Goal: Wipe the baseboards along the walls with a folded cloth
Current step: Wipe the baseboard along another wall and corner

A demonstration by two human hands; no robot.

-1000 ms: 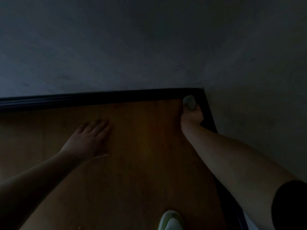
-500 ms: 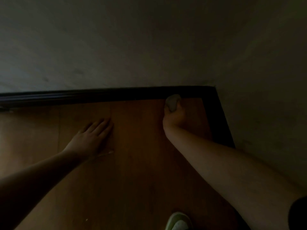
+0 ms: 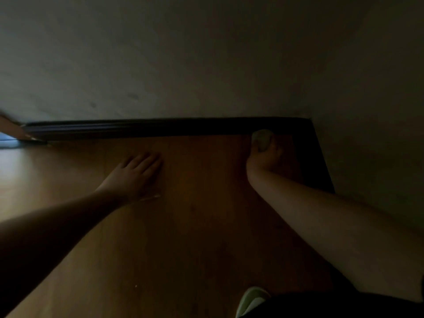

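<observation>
My right hand (image 3: 263, 159) grips the cloth (image 3: 262, 140) against the dark baseboard (image 3: 142, 128), which runs from 9 to 3 o'clock. My left hand (image 3: 135, 174) lies flat on the floor (image 3: 195, 226) — fingers straight, toward 1 o'clock.

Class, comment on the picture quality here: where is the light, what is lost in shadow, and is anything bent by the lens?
Head view: dim overall; brightest on the floor at far left. The baseboard is nearly black, its profile hard to read. The cloth in the right hand shows pale but soft. The wide lens curves the baseboard line. The left hand lies flat, faintly lit.

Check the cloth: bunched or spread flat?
Bunched: the cloth shows as a small wad gripped in the right hand against the baseboard.
</observation>
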